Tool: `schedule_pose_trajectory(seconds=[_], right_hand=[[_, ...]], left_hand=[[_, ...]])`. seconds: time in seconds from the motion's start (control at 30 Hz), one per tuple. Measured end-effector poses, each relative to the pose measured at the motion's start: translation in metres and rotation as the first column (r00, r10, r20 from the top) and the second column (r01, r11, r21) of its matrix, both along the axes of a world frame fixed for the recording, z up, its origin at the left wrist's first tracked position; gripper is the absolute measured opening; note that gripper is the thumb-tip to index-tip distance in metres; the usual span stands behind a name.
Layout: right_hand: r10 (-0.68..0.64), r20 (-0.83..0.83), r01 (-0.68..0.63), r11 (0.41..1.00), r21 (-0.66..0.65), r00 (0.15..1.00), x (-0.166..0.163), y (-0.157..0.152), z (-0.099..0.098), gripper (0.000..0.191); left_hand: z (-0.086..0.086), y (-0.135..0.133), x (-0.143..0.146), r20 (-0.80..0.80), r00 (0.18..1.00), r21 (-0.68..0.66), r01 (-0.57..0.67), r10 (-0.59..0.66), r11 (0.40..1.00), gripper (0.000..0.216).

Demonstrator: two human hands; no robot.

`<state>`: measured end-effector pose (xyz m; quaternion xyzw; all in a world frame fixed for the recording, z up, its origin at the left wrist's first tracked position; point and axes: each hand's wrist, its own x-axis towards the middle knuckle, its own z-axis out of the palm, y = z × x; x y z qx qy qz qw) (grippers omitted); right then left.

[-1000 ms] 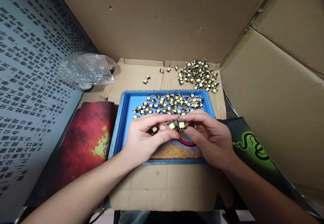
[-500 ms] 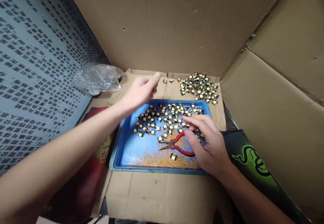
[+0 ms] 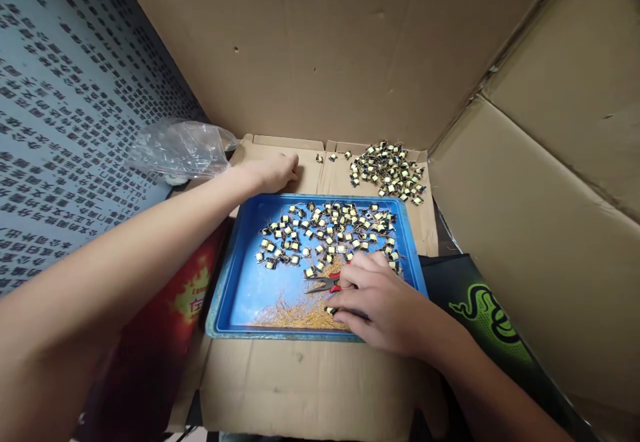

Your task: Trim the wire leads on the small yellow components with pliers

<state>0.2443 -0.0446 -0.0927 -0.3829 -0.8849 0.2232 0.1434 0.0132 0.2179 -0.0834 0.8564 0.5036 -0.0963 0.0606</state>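
A blue tray (image 3: 246, 287) lies on cardboard and holds several small yellow-and-black wound components (image 3: 325, 229) in its far half. Copper wire trimmings (image 3: 293, 313) lie along its near edge. My right hand (image 3: 383, 303) rests in the tray's near right part, fingers closed over the handles of red-handled pliers (image 3: 325, 284), whose jaws stick out to the left. One component (image 3: 330, 310) lies at its fingertips. My left hand (image 3: 274, 170) reaches past the tray's far edge onto the cardboard, knuckles up, fingers curled under. What they hold is hidden.
A pile of the same components (image 3: 390, 170) lies on the cardboard at the back right, with a few strays (image 3: 333, 157) beside it. A crumpled clear plastic bag (image 3: 180, 149) sits back left. Cardboard walls (image 3: 540, 229) enclose the back and right. A black mat with a green snake (image 3: 483, 315) lies right.
My hands have parted. The left has reached out beyond the tray to the back cardboard. The right has dropped onto the pliers in the tray.
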Motion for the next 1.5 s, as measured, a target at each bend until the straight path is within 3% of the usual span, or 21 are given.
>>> schedule_pose_trajectory(seconds=[0.2, 0.43, 0.47, 0.53, 0.57, 0.63, 0.67, 0.7, 0.73, 0.8, 0.83, 0.87, 0.97, 1.03, 1.1, 1.13, 1.2, 1.3, 1.4, 1.5], right_hand=[[-0.123, -0.224, 0.122, 0.992, -0.019, 0.967, 0.001, 0.003, 0.000, 0.013], [-0.228, -0.370, 0.269, 0.961, 0.062, 0.900, -0.004, 0.008, -0.009, 0.010], [-0.238, -0.394, 0.285, 0.956, 0.065, 0.888, -0.004, 0.008, -0.008, 0.010], [-0.269, -0.445, 0.335, 0.939, 0.075, 0.854, -0.005, 0.008, -0.007, 0.010], [-0.285, -0.473, 0.363, 0.928, 0.081, 0.834, -0.004, 0.008, -0.006, 0.011], [-0.314, -0.516, 0.413, 0.907, 0.084, 0.797, -0.004, 0.008, -0.005, 0.012], [-0.326, -0.528, 0.428, 0.900, 0.081, 0.784, -0.004, 0.008, -0.005, 0.012], [-0.333, -0.536, 0.437, 0.896, 0.076, 0.776, -0.004, 0.008, -0.005, 0.012], [-0.336, -0.540, 0.441, 0.894, 0.073, 0.771, -0.004, 0.008, -0.005, 0.013], [-0.333, -0.546, 0.441, 0.895, 0.074, 0.769, -0.004, 0.008, -0.006, 0.013], [-0.328, -0.549, 0.438, 0.895, 0.079, 0.769, -0.004, 0.008, -0.007, 0.013], [-0.322, -0.552, 0.435, 0.896, 0.083, 0.769, -0.005, 0.008, -0.008, 0.013], [-0.318, -0.547, 0.430, 0.899, 0.084, 0.774, -0.005, 0.009, -0.009, 0.013], [-0.325, -0.543, 0.435, 0.897, 0.084, 0.775, -0.004, 0.009, -0.009, 0.013], [-0.331, -0.540, 0.442, 0.893, 0.085, 0.774, -0.004, 0.010, -0.009, 0.012], [-0.334, -0.541, 0.446, 0.891, 0.086, 0.772, -0.004, 0.010, -0.009, 0.012], [-0.342, -0.546, 0.458, 0.885, 0.088, 0.765, -0.005, 0.010, -0.009, 0.013], [-0.351, -0.556, 0.479, 0.872, 0.098, 0.753, -0.005, 0.009, -0.010, 0.014], [-0.368, -0.579, 0.528, 0.839, 0.130, 0.728, -0.005, 0.009, -0.010, 0.017], [-0.364, -0.640, 0.600, 0.777, 0.192, 0.676, -0.003, 0.008, -0.008, 0.027]], left_hand=[[0.009, 0.002, -0.017, 0.044, 0.996, -0.008, 0.082, -0.082, 0.997, 0.037], [0.011, 0.001, -0.031, 0.176, 0.978, 0.083, 0.098, -0.111, 0.992, 0.009], [0.012, 0.000, -0.033, 0.213, 0.971, 0.098, 0.089, -0.108, 0.991, 0.007], [0.016, -0.006, -0.036, 0.443, 0.896, 0.084, 0.007, -0.044, 0.996, 0.007], [0.018, -0.010, -0.038, 0.648, 0.761, 0.017, -0.055, 0.031, 0.998, 0.008], [0.022, -0.022, -0.038, 0.934, 0.254, -0.237, -0.092, 0.253, 0.967, 0.008], [0.024, -0.028, -0.038, 0.929, 0.012, -0.370, -0.033, 0.371, 0.928, 0.009], [0.026, -0.033, -0.038, 0.863, -0.166, -0.478, 0.039, 0.477, 0.878, 0.011], [0.028, -0.038, -0.038, 0.776, -0.283, -0.557, 0.112, 0.564, 0.823, 0.012], [0.032, -0.044, -0.039, 0.652, -0.379, -0.642, 0.184, 0.656, 0.744, 0.020], [0.033, -0.044, -0.040, 0.654, -0.361, -0.659, 0.161, 0.665, 0.735, 0.026], [0.035, -0.043, -0.040, 0.707, -0.266, -0.660, 0.086, 0.655, 0.746, 0.033], [0.036, -0.033, -0.040, 0.783, 0.281, -0.516, -0.204, 0.555, 0.832, 0.048], [0.034, -0.025, -0.036, 0.636, 0.606, -0.392, -0.279, 0.478, 0.876, 0.051], [0.032, -0.018, -0.027, 0.387, 0.833, -0.298, -0.292, 0.394, 0.909, 0.050], [0.030, -0.016, -0.022, 0.269, 0.893, -0.265, -0.292, 0.361, 0.919, 0.049], [0.029, -0.011, -0.010, 0.151, 0.931, -0.255, -0.289, 0.334, 0.923, 0.047], [0.033, -0.007, 0.004, 0.173, 0.920, -0.347, -0.278, 0.353, 0.896, 0.043], [0.044, -0.015, 0.014, 0.318, 0.861, -0.434, -0.240, 0.396, 0.869, 0.034], [0.054, -0.048, 0.027, 0.514, 0.734, -0.517, -0.149, 0.445, 0.843, 0.024]])
